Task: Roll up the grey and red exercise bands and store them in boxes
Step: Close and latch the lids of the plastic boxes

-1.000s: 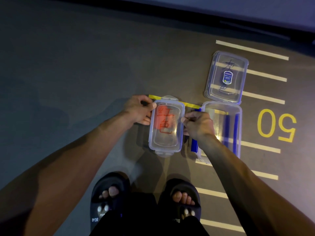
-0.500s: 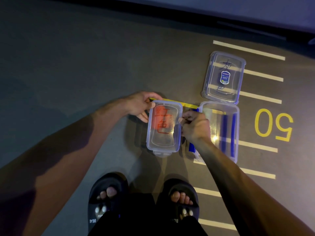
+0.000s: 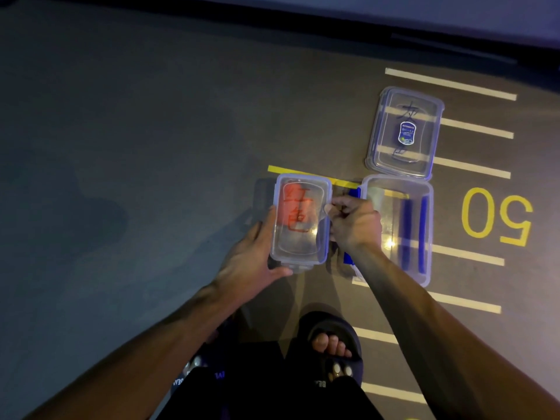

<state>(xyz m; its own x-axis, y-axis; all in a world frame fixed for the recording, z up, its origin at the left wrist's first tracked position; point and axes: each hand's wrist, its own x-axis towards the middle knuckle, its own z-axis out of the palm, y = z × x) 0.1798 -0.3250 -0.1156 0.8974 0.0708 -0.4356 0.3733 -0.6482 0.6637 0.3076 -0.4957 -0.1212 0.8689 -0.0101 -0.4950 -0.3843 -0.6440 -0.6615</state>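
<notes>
A clear plastic box with its lid on lies on the dark floor in front of me, red writing on the lid and the red band showing through it. My left hand holds the box's left side and near corner, thumb under the near edge. My right hand has curled fingers pinching the clip on the box's right side. To the right lies a second open clear box with blue seals, and beyond it its lid with black writing and a blue label. No grey band is visible.
The floor carries white painted lines, a yellow line and a yellow number 50 to the right. My feet in black slippers stand just below the boxes. A dark wall edge runs along the top.
My left hand slid from the box's far left corner down to its near left corner. My right hand stayed at the right side clip. The view shifted slightly.
</notes>
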